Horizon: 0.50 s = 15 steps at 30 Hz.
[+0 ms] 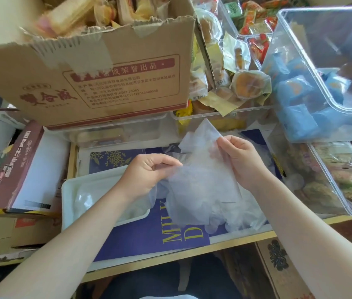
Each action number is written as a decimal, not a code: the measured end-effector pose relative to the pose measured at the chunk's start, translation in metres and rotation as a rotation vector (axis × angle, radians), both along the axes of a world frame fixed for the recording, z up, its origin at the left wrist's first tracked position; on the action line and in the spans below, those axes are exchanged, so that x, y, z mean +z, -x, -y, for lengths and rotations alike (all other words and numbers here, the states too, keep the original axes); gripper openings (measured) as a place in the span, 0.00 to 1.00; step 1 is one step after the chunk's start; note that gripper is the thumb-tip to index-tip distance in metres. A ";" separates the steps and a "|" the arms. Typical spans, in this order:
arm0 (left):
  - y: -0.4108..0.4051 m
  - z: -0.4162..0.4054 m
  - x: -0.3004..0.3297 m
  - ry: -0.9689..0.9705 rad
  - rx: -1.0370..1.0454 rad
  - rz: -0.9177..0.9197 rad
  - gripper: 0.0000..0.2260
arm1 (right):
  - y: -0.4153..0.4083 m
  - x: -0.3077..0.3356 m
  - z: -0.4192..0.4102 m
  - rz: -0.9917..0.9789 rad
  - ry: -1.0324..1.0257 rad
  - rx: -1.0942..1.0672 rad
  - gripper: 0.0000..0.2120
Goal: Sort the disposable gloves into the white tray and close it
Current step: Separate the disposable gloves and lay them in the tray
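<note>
A thin, see-through disposable glove (203, 173) hangs in the air between my two hands above the table. My left hand (147, 173) pinches its left edge with thumb and fingers. My right hand (242, 158) pinches its upper right edge. More clear gloves (235, 214) lie in a loose heap under it on a dark blue printed sheet (149, 238). The white tray (71, 190) sits open to the left, below my left forearm, with clear plastic inside it. No lid shows.
A big cardboard box (106, 72) of wrapped snacks stands behind the work spot. Clear plastic bins (332, 104) with packaged food crowd the right and back. A brown carton (15, 165) lies at the left. The wooden table edge (224, 244) runs near me.
</note>
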<state>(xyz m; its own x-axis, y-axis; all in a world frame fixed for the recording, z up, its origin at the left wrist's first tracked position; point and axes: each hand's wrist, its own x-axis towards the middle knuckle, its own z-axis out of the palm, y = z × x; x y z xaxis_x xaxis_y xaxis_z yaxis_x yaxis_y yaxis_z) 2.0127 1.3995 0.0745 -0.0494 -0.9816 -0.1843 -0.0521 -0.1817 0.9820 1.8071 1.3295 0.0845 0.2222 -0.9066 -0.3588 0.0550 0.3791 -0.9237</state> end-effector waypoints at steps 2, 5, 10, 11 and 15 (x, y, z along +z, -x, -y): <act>-0.005 -0.001 -0.001 0.024 -0.018 0.067 0.09 | -0.002 -0.003 0.000 -0.043 -0.038 0.015 0.15; -0.006 -0.001 0.002 0.032 0.035 0.053 0.08 | -0.006 -0.010 -0.002 -0.201 -0.143 -0.005 0.14; -0.006 0.008 0.006 -0.059 0.300 -0.230 0.05 | 0.001 -0.011 -0.019 0.055 -0.264 0.068 0.23; -0.009 0.010 0.005 -0.095 0.354 -0.281 0.06 | 0.005 -0.015 -0.023 0.182 -0.220 0.084 0.28; -0.013 0.015 0.002 -0.213 0.456 -0.386 0.08 | 0.014 -0.022 -0.027 0.205 -0.005 0.177 0.29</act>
<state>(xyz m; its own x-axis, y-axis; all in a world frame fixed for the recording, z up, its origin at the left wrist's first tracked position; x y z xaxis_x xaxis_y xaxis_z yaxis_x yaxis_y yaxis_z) 2.0254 1.3843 0.0768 0.2632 -0.8635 -0.4302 0.4276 -0.2953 0.8543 1.7933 1.3567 0.0625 0.4459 -0.8452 -0.2947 0.1730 0.4045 -0.8980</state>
